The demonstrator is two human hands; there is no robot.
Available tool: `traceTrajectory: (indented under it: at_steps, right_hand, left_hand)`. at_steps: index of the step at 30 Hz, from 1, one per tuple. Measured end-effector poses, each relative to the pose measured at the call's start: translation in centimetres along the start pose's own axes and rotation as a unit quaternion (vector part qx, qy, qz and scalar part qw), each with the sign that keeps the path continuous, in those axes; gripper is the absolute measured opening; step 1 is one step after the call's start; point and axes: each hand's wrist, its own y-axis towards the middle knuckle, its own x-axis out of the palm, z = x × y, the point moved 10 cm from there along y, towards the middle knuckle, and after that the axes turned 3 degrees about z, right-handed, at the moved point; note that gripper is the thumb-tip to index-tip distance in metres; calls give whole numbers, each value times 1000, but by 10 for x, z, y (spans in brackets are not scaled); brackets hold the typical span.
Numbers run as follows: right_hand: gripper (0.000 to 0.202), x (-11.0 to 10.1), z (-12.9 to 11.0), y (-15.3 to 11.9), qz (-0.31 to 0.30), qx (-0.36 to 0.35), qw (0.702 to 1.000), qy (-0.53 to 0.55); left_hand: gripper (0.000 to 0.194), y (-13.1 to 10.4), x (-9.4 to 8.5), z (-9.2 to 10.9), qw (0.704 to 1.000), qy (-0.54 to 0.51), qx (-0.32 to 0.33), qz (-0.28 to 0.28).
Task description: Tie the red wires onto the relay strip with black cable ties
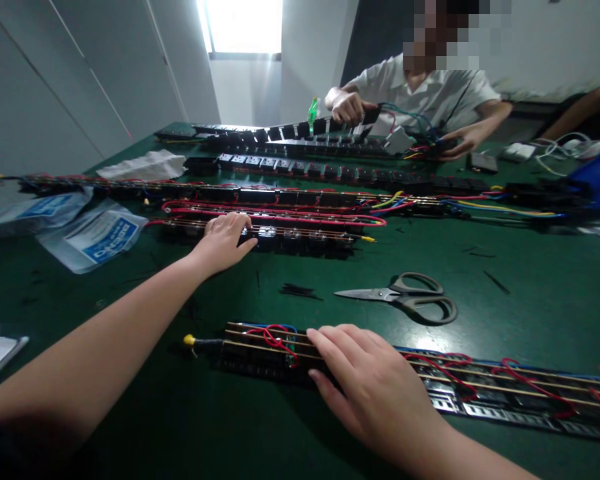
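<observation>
My left hand (pixel 225 237) lies over a short black strip with thin copper-coloured rods (pixel 300 239). Its fingers curl across the far side and the thumb stays on the near side. Closer to me, my right hand (pixel 375 380) grips a long black strip with brass-coloured rods and red and blue wires (pixel 505 383), fingers over the top and thumb at the near edge. A yellow tip (pixel 189 340) ends this strip on the left. Between the two strips lie grey-handled scissors (pixel 420 297), blades slightly apart and pointing left, beside a few thin black pieces (pixel 300 291).
Further wired black strips (pixel 280 195) run across the green table (pixel 530 267). Clear plastic bags with blue labels (pixel 100 240) and a crumpled white sheet (pixel 143 165) lie left. Across the table, a co-worker (pixel 395 87) lifts a black strip. White cables (pixel 560 150) lie far right.
</observation>
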Motion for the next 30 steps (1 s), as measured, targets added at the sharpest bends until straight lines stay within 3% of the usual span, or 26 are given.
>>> traceTrajectory:
  at_steps: [3, 6, 9, 12, 15, 17, 20, 22, 30]
  right_hand:
    - [34, -1, 0, -1, 1, -5, 1000, 5]
    - [34, 0, 0, -1, 1, -4, 1000, 6]
    - [36, 3, 1, -2, -4, 2, 1000, 3]
    - [37, 4, 2, -2, -14, 10, 1000, -2]
    - [34, 3, 1, -1, -13, 5, 1000, -12]
    - [35, 2, 1, 0, -5, 5, 1000, -22]
    - [39, 3, 0, 0, -3, -5, 999, -38]
    - [40, 4, -1, 0, -6, -10, 999, -42]
    - [37, 3, -2, 3, -9, -18, 999, -50]
  left_hand:
    - [38, -8, -17, 13, 1000, 8, 21, 2]
    - [36, -28, -48, 46, 998, 1, 58, 7]
    - [35, -72, -62, 98, 985, -83, 141, -52]
    - [33, -123, -59, 128, 976, -80, 186, -81]
    - [37, -155, -52, 127, 979, -26, 197, -43]
    - [39, -162, -51, 119, 980, 8, 200, -6]
    - [43, -157, -51, 105, 980, 30, 194, 24]
    - [42, -151, -48, 100, 978, 15, 207, 13]
    - [45, -147, -49, 100, 964, -41, 262, 7]
